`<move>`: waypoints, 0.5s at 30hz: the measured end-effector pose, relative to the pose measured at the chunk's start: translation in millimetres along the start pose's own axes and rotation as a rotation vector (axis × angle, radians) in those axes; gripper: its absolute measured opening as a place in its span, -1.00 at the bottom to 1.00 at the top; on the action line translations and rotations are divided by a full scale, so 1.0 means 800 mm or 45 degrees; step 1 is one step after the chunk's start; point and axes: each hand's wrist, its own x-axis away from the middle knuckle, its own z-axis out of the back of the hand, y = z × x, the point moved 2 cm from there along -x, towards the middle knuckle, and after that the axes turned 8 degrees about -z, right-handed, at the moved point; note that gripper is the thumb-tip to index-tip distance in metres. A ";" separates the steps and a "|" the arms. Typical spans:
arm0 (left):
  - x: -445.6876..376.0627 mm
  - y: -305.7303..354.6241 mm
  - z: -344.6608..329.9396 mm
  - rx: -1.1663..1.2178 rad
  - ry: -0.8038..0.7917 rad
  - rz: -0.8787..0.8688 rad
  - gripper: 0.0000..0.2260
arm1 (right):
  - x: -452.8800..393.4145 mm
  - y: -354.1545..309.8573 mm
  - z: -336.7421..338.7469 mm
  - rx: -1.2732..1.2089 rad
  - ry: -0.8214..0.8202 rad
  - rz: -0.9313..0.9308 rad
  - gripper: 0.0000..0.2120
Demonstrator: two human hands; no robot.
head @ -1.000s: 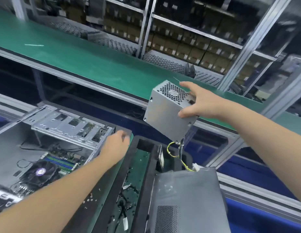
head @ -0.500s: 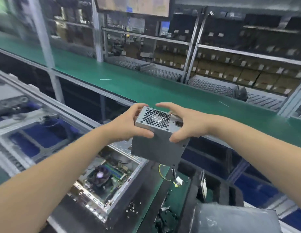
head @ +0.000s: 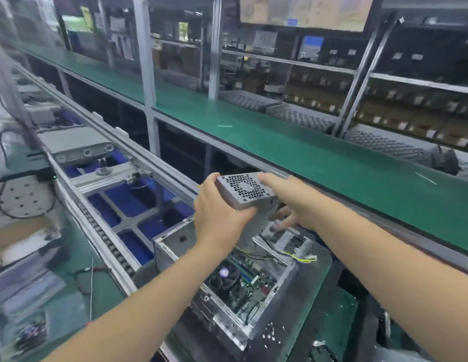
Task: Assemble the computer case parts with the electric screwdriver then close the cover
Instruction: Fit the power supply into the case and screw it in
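A grey metal power supply [head: 243, 190] with a round-holed fan grille hangs over the open computer case [head: 175, 242]. My left hand [head: 219, 218] grips its near left side, thumb under the front edge. My right hand [head: 290, 202] lies along its right side, fingers straight and reaching down beneath it. Yellow and black cables [head: 300, 258] trail from the unit over the case's right wall. Inside the case I see the motherboard with a black cooler fan [head: 225, 275]. No electric screwdriver or cover shows clearly.
The case sits on a black pallet [head: 313, 288] with loose screws [head: 270, 333] near its front corner. A roller conveyor [head: 102, 231] with blue panels runs to the left. A green shelf [head: 306, 150] spans above. Cables lie on the green bench [head: 78, 288] at left.
Both hands have carried the power supply left and down until it hangs over the open case. My right hand's fingers have slid from the front edge to under the unit.
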 end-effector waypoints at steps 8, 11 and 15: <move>-0.029 -0.079 0.020 0.177 -0.467 -0.197 0.01 | -0.036 -0.022 -0.081 -0.344 0.256 -0.224 -0.58; -0.052 -0.112 0.042 0.381 -0.744 -0.267 -0.10 | -0.038 -0.029 -0.089 -0.258 0.462 -0.220 -0.59; -0.088 -0.130 0.061 0.515 -0.790 -0.291 -0.46 | -0.025 -0.039 -0.094 -0.307 0.511 -0.260 -0.66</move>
